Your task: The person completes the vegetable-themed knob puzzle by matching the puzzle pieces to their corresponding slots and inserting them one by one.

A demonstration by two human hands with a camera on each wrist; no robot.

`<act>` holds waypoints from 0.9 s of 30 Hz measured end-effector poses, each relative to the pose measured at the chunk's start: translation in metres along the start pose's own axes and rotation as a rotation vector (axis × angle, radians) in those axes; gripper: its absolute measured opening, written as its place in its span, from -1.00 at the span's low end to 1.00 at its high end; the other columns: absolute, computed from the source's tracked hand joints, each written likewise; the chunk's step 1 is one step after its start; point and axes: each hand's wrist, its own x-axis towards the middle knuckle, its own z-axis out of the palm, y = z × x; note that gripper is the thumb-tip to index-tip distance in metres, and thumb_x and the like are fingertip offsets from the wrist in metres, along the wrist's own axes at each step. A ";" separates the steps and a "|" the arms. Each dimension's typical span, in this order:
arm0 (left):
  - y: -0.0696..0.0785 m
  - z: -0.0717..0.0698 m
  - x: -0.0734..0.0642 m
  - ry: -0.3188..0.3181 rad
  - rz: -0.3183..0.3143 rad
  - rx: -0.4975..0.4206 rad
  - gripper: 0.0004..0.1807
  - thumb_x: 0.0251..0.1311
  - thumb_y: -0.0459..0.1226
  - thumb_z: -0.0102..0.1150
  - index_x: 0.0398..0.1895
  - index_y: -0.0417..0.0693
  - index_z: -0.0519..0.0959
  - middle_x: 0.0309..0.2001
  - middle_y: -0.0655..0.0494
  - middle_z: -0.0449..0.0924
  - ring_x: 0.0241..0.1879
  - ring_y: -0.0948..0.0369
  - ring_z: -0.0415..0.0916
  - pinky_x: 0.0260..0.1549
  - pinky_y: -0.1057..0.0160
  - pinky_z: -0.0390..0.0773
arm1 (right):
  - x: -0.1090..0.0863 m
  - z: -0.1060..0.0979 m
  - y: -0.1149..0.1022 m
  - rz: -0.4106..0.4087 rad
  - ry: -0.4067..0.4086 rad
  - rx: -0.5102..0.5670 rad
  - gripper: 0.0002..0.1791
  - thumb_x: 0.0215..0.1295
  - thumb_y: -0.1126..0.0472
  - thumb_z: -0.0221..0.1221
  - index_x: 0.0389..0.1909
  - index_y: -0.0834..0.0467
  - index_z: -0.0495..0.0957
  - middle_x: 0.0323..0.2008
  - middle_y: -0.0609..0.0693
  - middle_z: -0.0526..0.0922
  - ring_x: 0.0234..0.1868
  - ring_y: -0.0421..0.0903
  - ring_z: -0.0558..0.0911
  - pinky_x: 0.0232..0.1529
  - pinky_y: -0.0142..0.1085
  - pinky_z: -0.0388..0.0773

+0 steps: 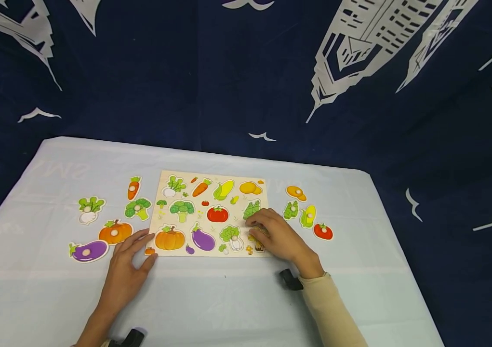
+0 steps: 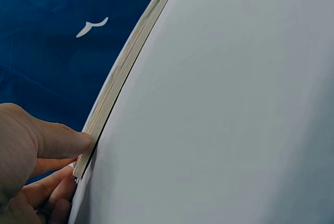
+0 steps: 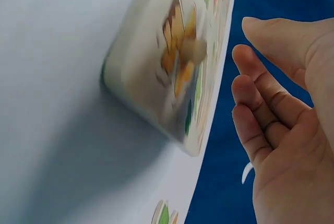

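Note:
A wooden vegetable puzzle board [image 1: 202,202] lies in the middle of the table. My left hand [image 1: 126,270] rests at its near left corner, the thumb touching the front edge and the fingers along the left side. My right hand [image 1: 282,238] hovers over the board's right side, fingers loosely bent. In the right wrist view nothing is between the right fingertips [image 3: 245,91]. A knobbed mushroom piece [image 3: 177,41], blurred, sits at the board's near right corner, partly hidden by that hand in the head view. Beside it is a knobbed bok choy piece [image 1: 232,238].
Loose knobbed pieces lie left of the board: carrot [image 1: 134,188], broccoli [image 1: 138,208], turnip [image 1: 91,209], pumpkin [image 1: 114,232] and eggplant [image 1: 89,251]. Right of it are potato [image 1: 296,193], asparagus [image 1: 290,210], corn [image 1: 308,217] and tomato [image 1: 323,232]. A dark blue patterned cloth [image 1: 228,86] hangs behind the table.

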 end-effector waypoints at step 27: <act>-0.001 0.001 0.000 0.019 0.030 -0.013 -0.43 0.13 -0.47 0.35 0.26 -0.32 0.51 0.32 -0.26 0.42 0.27 -0.20 0.24 0.24 -0.29 0.30 | -0.018 -0.041 0.061 0.138 0.110 -0.021 -0.84 0.31 0.35 0.27 -0.11 0.18 0.63 -0.05 0.01 0.63 -0.12 -0.06 0.58 -0.03 -0.12 0.58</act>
